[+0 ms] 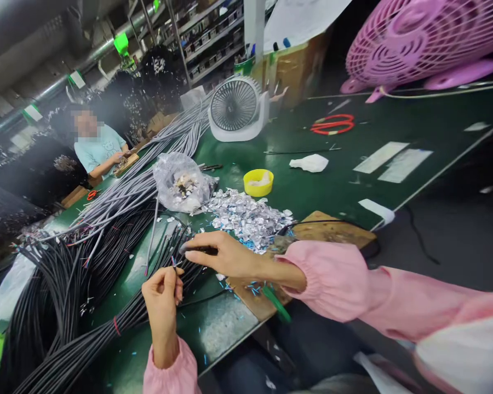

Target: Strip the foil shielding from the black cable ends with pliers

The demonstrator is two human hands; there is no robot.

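My left hand [162,293] is closed in a pinch on the end of a black cable, whose thin coloured wires [174,261] stick up above the fingertips. My right hand [225,254] reaches in from the right, its thumb and index finger close to those wires. Something dark shows between these fingers, too unclear to name. Under and beside both hands lies a bundle of black cables [119,323], tied with a red band. A pile of silvery foil scraps [250,216] mixed with blue bits lies just beyond my right hand.
A clear plastic bag [181,183], a yellow dish [258,183] and a small white fan [236,106] stand on the green table [312,191]. Grey cables [119,202] run along the left. Red-handled scissors [332,125] and a pink fan [419,44] are farther right. Another person [101,145] sits far left.
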